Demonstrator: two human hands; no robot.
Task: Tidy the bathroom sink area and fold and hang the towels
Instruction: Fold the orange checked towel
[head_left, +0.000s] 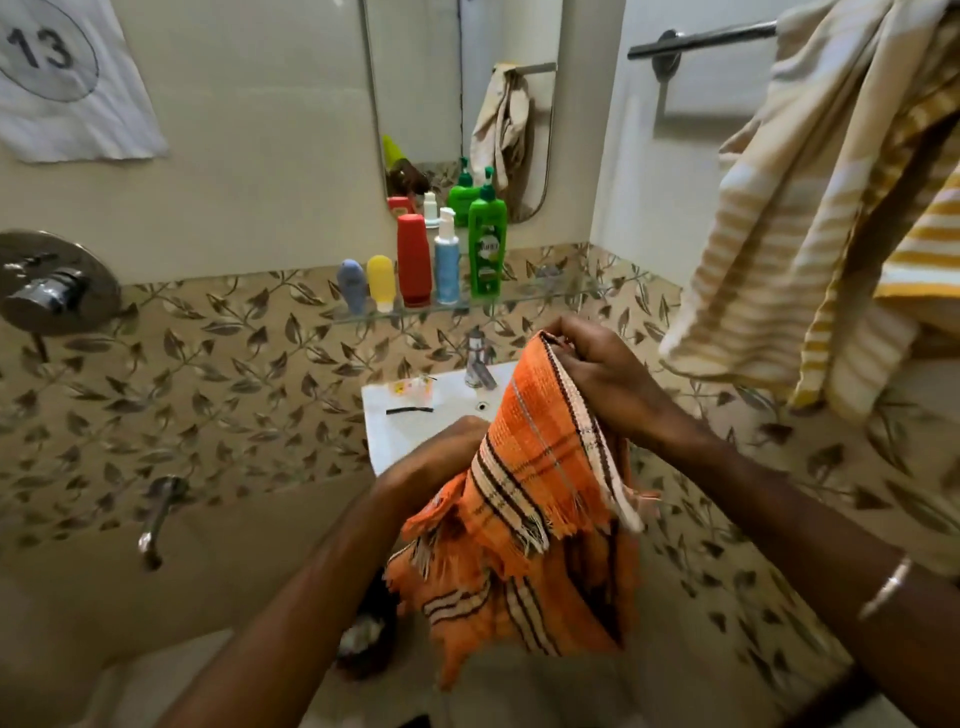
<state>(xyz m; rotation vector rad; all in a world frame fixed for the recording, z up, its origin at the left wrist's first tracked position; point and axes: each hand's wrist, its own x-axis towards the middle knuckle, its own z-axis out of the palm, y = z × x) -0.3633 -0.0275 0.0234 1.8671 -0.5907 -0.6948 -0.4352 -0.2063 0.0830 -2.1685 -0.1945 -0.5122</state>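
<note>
Head view, far left: a white sheet marked 13 hung on the wall, and below it sat a round chrome shower control, with a chrome spout lower down on the leaf-patterned tiles. Further right, a glass shelf under the mirror carried a row of bottles: a blue-grey bottle, a yellow bottle just beside it, a tall red bottle, a white-and-blue pump bottle and a green pump bottle. Below the shelf was the white sink with its chrome tap; a thin dark pin and a small clear wrapper lay on the sink's rim.

Over the sink, the left hand reached into the orange checked towel from the left; its fingers were hidden behind the cloth, so I could not tell how it gripped. The towel hung bunched between both hands, fringed ends drooping. The right hand pinched the towel's top edge, fingers curled round the pale border, held higher than the left. A thin bangle circled the right forearm. At far right, a beige and yellow striped towel hung crumpled over the metal towel bar.
</note>
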